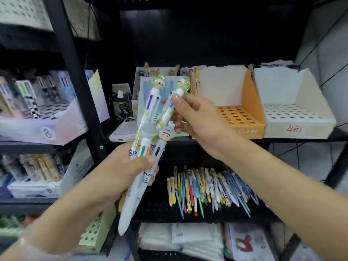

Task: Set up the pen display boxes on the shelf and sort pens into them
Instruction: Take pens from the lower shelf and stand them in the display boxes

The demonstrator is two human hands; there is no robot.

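Note:
My left hand (120, 172) grips a bundle of chunky multicolour pens (139, 151) with cartoon tops, held slanted in front of the shelf. My right hand (197, 117) pinches one pen (169, 108) of that kind near its top, beside the bundle. Behind them on the upper shelf stand an orange display box (250, 110) with a holed insert and a white display box (293, 113), both without pens. A pale blue box (169, 85) shows just behind the pens. Several loose pens (207, 187) lie in a heap on the shelf below.
A black upright post (75, 72) separates this rack from the left one, which holds filled pen boxes (37, 102). White packets and notebooks (188, 240) fill the bottom shelf. A tiled wall (327, 44) stands at the right.

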